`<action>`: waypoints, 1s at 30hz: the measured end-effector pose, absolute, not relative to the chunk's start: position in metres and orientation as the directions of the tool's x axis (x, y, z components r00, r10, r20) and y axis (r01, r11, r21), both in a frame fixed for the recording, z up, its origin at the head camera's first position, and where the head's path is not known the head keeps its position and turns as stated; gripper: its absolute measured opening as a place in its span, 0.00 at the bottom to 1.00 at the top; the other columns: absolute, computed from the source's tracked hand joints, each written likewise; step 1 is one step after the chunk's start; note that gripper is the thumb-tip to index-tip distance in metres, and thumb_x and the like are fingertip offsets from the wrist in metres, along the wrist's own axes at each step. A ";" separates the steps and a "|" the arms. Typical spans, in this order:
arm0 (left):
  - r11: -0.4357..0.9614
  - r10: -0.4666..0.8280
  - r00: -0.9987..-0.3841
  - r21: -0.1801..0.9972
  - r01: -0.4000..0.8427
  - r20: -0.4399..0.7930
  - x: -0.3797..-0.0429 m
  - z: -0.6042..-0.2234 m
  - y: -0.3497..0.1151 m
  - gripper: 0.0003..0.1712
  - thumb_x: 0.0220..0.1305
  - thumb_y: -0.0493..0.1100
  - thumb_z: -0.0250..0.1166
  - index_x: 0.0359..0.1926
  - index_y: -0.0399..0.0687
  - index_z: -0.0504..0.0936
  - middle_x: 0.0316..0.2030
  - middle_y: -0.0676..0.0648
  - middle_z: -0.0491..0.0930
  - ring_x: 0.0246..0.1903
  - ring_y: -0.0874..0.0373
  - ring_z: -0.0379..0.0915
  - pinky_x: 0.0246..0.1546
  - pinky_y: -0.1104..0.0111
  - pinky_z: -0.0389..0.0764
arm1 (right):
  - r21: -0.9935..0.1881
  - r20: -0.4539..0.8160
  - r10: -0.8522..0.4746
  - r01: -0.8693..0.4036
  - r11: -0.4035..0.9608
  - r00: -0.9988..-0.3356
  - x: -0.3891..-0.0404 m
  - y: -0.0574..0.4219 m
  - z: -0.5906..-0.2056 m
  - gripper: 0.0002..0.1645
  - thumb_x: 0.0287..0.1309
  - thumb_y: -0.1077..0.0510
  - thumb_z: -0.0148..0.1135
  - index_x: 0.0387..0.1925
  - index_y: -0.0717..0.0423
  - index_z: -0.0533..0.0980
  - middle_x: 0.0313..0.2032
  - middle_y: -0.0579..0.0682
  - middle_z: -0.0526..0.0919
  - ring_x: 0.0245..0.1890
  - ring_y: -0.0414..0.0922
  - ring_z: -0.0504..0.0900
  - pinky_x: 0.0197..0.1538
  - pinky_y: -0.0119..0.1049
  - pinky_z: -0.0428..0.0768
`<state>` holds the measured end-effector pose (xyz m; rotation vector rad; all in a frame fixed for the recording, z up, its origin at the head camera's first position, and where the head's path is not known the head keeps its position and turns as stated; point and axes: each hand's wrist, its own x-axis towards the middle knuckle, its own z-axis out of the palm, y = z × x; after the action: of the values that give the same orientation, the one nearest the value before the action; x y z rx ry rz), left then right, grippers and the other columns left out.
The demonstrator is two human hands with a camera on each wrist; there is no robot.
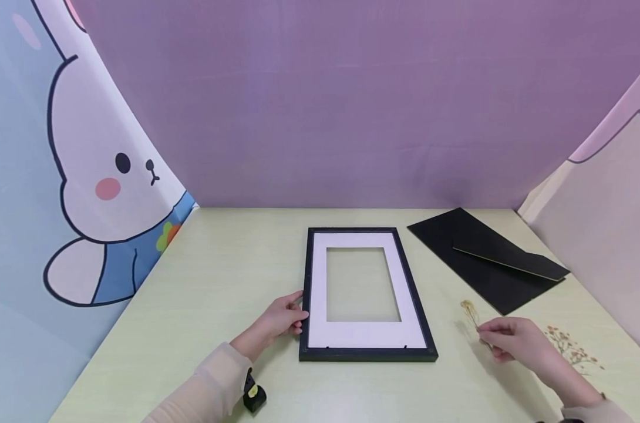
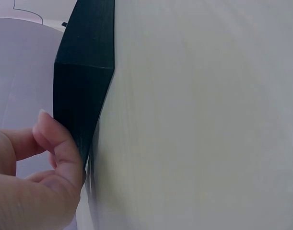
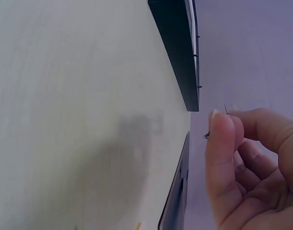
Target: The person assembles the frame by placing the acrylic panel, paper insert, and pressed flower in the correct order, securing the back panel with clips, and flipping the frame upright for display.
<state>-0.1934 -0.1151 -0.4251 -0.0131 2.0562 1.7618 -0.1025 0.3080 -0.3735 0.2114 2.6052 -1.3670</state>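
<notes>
From above, over the person's head, I see the right hand (image 1: 516, 339) pinching a dried flower (image 1: 468, 307) by its stem; the fingers hide part of that stem. The forearm partly covers a dried sprig (image 1: 572, 351) lying on the table (image 1: 235, 264), and both sleeves run out of sight. The flower is just beyond the right fingertips, well apart from the left hand (image 1: 278, 317), which holds the left edge of a picture frame (image 1: 369, 354) with a white mat (image 1: 354, 239). Black sheets (image 1: 484, 264) overlap beyond the right hand, one partly covering the other.

From the left wrist, fingers bend against the frame's dark side; I can't see all the fingertips, and the frame is cut off above.

From the right wrist, thumb and finger meet round the flower, only specks of which show. An orange tip (image 3: 138, 226) at the bottom is too cropped to identify.
</notes>
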 end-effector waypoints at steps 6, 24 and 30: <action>0.196 0.262 -0.910 0.941 -0.277 -0.322 -0.193 -0.426 -0.115 0.35 0.61 0.28 0.56 0.68 0.36 0.54 0.29 0.45 0.65 0.20 0.60 0.65 0.22 0.72 0.74 | -0.813 -0.232 0.017 0.203 0.546 -0.973 -0.108 0.302 -0.370 0.17 0.58 0.61 0.58 0.40 0.76 0.74 0.28 0.53 0.80 0.22 0.42 0.75 0.28 0.37 0.80; 0.185 0.263 -0.909 0.942 -0.281 -0.323 -0.192 -0.426 -0.115 0.35 0.61 0.29 0.56 0.68 0.35 0.54 0.29 0.46 0.65 0.20 0.60 0.65 0.22 0.73 0.73 | -0.954 -0.279 -0.280 0.232 0.190 -0.919 -0.134 0.290 -0.363 0.09 0.63 0.60 0.53 0.36 0.63 0.76 0.32 0.48 0.81 0.23 0.35 0.76 0.31 0.31 0.80; 0.189 0.264 -0.908 0.941 -0.282 -0.326 -0.193 -0.426 -0.115 0.35 0.61 0.29 0.56 0.68 0.36 0.54 0.30 0.46 0.65 0.20 0.60 0.65 0.22 0.72 0.74 | -0.954 -0.298 -0.297 0.288 0.079 -0.907 -0.144 0.279 -0.361 0.07 0.62 0.62 0.54 0.36 0.61 0.76 0.33 0.51 0.80 0.23 0.37 0.78 0.33 0.32 0.80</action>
<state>-0.1928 -0.1155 -0.4256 -0.0168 2.0545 1.7659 -0.1439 0.2786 -0.3613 -0.0090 1.9473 -1.8812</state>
